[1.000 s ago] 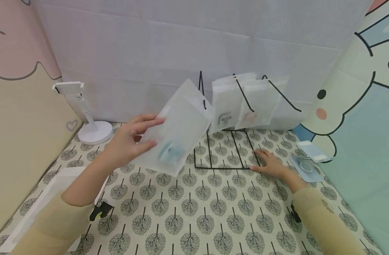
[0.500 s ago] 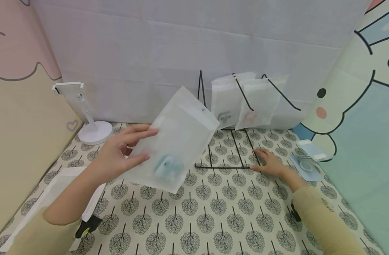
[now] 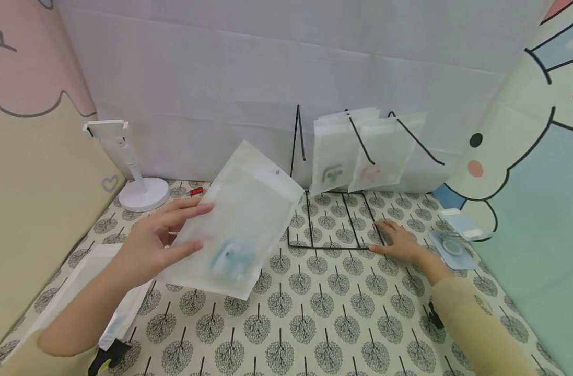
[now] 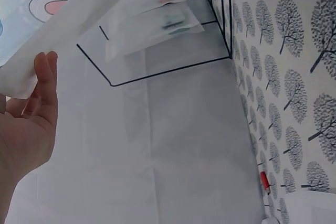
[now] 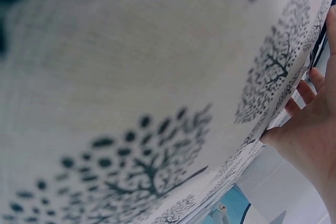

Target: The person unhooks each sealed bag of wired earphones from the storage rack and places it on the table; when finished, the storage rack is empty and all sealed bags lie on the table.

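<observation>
The white pouch (image 3: 246, 214) juts rightward, pinched by the left hand (image 3: 147, 244).

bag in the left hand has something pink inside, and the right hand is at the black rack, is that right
The colour is wrong: the head view shows a blue-green thing inside the bag in the left hand. The right hand is indeed at the black rack.

A screened-off booth: cartoon-printed hangings (image 3: 545, 224) flank the tree-patterned counter (image 3: 300, 308), with white sheeting (image 3: 220, 78) along its back edge.
</observation>
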`<state>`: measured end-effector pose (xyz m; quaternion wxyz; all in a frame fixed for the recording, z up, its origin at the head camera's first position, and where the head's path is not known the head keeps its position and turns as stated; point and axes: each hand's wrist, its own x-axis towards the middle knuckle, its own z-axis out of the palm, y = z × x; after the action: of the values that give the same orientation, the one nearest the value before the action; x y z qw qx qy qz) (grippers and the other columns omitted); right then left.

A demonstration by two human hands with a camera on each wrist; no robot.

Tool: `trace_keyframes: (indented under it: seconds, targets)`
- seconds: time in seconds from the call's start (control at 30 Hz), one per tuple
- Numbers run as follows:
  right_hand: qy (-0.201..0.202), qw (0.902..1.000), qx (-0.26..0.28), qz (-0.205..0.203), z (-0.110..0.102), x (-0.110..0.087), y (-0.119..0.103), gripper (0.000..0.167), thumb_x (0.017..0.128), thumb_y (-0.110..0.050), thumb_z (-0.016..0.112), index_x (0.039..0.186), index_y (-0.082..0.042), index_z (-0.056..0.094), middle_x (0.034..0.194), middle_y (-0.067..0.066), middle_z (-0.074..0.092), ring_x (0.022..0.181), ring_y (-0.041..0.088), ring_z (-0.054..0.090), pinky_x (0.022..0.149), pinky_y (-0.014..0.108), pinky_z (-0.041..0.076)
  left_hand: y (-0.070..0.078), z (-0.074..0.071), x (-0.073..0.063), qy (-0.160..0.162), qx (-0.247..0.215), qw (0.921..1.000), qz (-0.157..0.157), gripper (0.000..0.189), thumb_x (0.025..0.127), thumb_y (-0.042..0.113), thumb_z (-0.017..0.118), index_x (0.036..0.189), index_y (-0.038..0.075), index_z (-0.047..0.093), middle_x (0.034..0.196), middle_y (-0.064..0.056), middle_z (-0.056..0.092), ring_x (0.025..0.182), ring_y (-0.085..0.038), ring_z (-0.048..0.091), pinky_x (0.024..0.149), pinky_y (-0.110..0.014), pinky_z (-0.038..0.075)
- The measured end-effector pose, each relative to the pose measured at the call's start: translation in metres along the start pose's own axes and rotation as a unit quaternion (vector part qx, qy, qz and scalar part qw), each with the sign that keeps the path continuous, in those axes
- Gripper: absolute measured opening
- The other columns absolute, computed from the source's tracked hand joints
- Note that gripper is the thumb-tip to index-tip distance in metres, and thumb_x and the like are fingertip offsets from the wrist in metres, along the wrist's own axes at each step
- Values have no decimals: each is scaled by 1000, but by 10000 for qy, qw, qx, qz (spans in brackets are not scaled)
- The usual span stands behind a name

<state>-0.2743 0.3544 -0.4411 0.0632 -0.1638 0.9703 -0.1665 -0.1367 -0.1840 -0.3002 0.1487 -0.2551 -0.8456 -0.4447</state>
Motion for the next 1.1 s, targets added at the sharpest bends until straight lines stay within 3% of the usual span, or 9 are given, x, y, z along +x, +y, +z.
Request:
trace_keyframes:
  seconds: [0.07,0.17,0.3,0.37,0.47,0.57,0.73,0.93,1.1]
  targets:
    - [6,10000,1,-11,1,0,1,85,86,-49,63,146,-2,27,148,29,22,131,55,22,99,74,23,-4,2,-6,-18,-59,9998,-206,59,76,3,76,130,19,58,136,5,49,99,-1,50,64,-12,44]
    - [9,10000,12,2,2,2,3,84,86,-49,63,147,-3,28,148,29,22,131,55,22,99,74,23,-11,5,-16,-15,-109,9991,-411,59,77,4,76,132,19,57,137,5,47,104,-1,49,67,-11,45]
    - [-13,10000,61,2,4,3,4,86,85,-51,63,147,-3,27,148,29,22,131,55,22,99,74,23,-18,8,-33,40,-222,9977,-642,60,77,4,76,132,18,56,135,8,47,89,-1,50,58,-14,44]
    - [-19,10000,82,11,5,4,3,86,85,-51,63,147,-4,27,148,29,21,132,55,21,99,74,22,-21,8,-42,60,-378,9958,-831,60,77,4,75,133,16,55,136,9,46,95,2,54,67,-10,47]
    - [-24,10000,53,9,5,4,4,86,85,-51,63,147,-4,26,149,28,21,132,55,21,99,74,22,-25,8,-54,46,-692,9914,-1107,61,79,2,74,135,12,53,138,9,43,101,-1,60,73,-14,52]
    - [-14,10000,8,18,6,3,4,86,85,-51,63,147,-4,27,148,29,22,131,55,22,99,74,22,-30,7,-63,-4,-822,9874,-1349,62,80,3,72,138,12,49,140,9,40,94,-6,63,69,-22,56]
    - [-11,10000,-17,35,5,2,3,86,85,-51,63,147,-2,28,148,30,22,131,55,22,99,74,23,-42,9,-78,8,-775,9821,-1714,62,82,8,72,139,14,48,139,15,39,88,-8,63,66,-23,55]
    - [9,10000,-50,14,4,2,2,86,85,-50,63,147,-2,27,148,30,22,131,55,22,100,73,23,-53,15,-94,47,-309,9797,-1982,62,81,16,75,137,18,50,141,17,40,97,2,56,80,-7,46]
    - [-1,10000,-43,81,3,0,1,87,85,-51,63,147,-2,27,148,30,21,132,55,21,100,74,22,-59,18,-98,-36,-86,9784,-2066,62,79,19,76,136,20,51,143,5,42,105,9,48,83,-2,40]
